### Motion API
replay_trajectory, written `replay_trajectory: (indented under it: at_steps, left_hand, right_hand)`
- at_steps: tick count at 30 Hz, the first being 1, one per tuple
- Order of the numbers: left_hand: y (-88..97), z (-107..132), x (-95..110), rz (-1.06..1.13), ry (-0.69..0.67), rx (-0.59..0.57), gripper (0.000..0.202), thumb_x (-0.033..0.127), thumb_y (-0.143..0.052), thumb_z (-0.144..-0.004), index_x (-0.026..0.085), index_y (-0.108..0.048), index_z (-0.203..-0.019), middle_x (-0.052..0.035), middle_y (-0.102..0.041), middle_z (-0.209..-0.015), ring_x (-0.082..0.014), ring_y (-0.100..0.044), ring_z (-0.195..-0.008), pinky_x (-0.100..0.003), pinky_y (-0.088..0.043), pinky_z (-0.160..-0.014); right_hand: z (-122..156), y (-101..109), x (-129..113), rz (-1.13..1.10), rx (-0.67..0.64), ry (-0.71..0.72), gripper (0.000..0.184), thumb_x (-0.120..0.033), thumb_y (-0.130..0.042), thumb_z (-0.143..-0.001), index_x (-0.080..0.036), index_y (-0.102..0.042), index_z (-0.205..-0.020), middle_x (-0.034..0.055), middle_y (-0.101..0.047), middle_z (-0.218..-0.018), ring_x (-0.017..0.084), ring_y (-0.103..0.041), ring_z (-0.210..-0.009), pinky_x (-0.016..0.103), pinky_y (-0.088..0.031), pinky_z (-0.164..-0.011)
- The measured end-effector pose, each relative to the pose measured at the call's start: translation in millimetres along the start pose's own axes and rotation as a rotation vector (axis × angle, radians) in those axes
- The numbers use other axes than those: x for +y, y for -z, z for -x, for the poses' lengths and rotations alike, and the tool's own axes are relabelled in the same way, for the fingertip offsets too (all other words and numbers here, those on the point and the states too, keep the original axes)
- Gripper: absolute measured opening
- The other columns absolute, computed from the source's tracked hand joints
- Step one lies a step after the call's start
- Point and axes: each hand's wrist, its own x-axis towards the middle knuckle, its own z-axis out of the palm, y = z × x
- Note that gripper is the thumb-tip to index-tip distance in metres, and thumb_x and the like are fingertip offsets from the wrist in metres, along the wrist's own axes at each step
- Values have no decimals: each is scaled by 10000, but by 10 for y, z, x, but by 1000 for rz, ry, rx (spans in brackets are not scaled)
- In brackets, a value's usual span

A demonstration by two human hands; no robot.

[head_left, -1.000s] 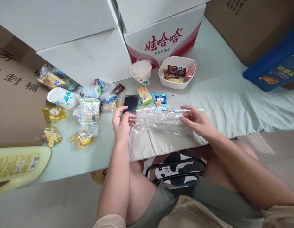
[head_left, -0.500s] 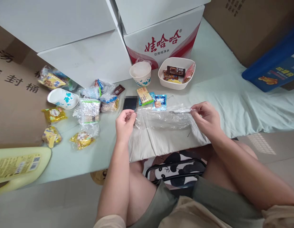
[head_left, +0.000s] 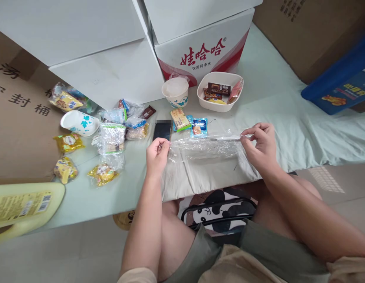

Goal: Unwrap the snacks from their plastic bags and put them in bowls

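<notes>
A clear plastic bag (head_left: 206, 147) is stretched sideways just above the cloth near the table's front edge. My left hand (head_left: 157, 156) pinches its left end, close to a dark phone (head_left: 162, 131). At the opposite end my right hand (head_left: 258, 144) is closed on the bag, thumb against fingers, beside a narrow white strip along the bag's top. Right behind the bag lie a blue snack packet (head_left: 199, 127) and a yellow-green biscuit packet (head_left: 180, 119). Farther back stands a white bowl (head_left: 202, 103) with several wrapped snacks in it.
A paper cup (head_left: 175, 98) with clear plastic inside stands left of the bowl. Another paper cup (head_left: 79, 122) lies tipped among several wrapped snacks (head_left: 112, 137) at left. White cartons (head_left: 204, 51) stand behind. A yellow jug (head_left: 26, 204) is front left, a blue container (head_left: 338, 84) far right.
My right hand has shifted slightly right and up, drawing the bag a little tauter. My left hand keeps its pinch and sits marginally lower. The view has moved slightly.
</notes>
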Motion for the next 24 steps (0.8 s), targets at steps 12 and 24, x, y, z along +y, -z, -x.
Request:
replay_trajectory:
  at_steps: [12, 24]
  left_hand:
    - [-48, 21, 73, -6, 16, -47, 206, 361, -628, -817, 189, -651, -706, -3, -624, -637, -116, -519, -571, -229, -404, -539]
    - [-67, 34, 102, -38, 21, -95, 193, 359, -626, -803, 195, -621, -699, -9, -651, -656, -128, -542, -584, -236, -412, -556]
  right_hand:
    - [14, 13, -27, 38, -6, -8, 76, -228, -579, -839, -238, -652, -818, 86, -479, -962, 248, -514, -974, 409, -502, -764]
    - [28, -11, 41, -56, -100, -91, 73, -220, -586, -828, -238, -656, -832, 90, -515, -1048, 243, -547, -1056, 373, -524, -773]
